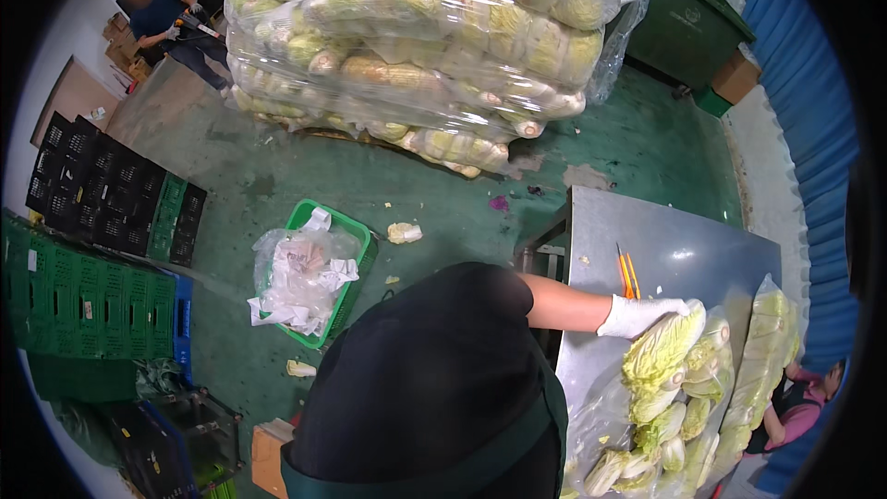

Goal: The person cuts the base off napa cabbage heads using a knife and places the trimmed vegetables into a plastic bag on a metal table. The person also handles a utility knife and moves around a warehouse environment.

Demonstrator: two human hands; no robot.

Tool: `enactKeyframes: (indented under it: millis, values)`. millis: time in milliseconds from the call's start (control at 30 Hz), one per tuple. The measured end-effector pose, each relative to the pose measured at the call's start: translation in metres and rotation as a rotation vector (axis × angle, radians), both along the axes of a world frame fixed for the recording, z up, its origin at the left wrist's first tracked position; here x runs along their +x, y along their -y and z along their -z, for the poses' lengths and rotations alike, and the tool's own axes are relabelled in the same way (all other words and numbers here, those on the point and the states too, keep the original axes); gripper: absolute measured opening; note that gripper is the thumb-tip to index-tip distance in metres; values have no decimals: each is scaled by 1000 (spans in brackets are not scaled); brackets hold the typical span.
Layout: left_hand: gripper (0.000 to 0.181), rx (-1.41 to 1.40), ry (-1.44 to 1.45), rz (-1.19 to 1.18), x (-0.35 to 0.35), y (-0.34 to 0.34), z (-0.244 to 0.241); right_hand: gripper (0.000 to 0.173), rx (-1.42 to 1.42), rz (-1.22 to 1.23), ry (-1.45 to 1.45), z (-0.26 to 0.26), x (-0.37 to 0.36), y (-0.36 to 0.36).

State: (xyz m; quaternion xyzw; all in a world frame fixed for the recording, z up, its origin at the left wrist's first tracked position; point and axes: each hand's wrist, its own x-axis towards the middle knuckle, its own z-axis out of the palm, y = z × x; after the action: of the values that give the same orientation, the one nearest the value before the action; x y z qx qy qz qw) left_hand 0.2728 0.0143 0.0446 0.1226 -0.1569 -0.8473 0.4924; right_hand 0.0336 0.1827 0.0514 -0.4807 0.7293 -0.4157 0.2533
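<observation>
My left hand, in a white glove (641, 317), rests against the upper end of a napa cabbage (664, 346) on the metal table (603, 222). Its fingers reach over the cabbage top; whether they grip it is unclear. Below lie several more napa cabbages (658, 426) on clear plastic film (599, 416). A long plastic bag packed with cabbages (762, 353) lies along the table's far side. Two orange-handled tools (628, 277), one with a pointed metal end, lie just above my wrist. My other hand is out of view. Which arm shows is judged from the body's position and not certain.
A film-wrapped pallet load of cabbages (416, 48) stands ahead. A green basket (367, 235) holds crumpled plastic. Stacked crates (90, 312) stand at left, a green wheeled bin (682, 28) at upper right. One person (170, 21) holds a handle at upper left; another (797, 409) is at lower right.
</observation>
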Motion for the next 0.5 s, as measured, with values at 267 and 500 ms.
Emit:
enactKeyframes:
  millis: [267, 500]
  values:
    - [36, -58, -201, 161, -27, 27, 30, 40, 34, 56, -5, -1, 7, 4]
    - [48, -21, -115, 228, -10, 16, 16, 42, 68, 97, 7, -4, 22, 8]
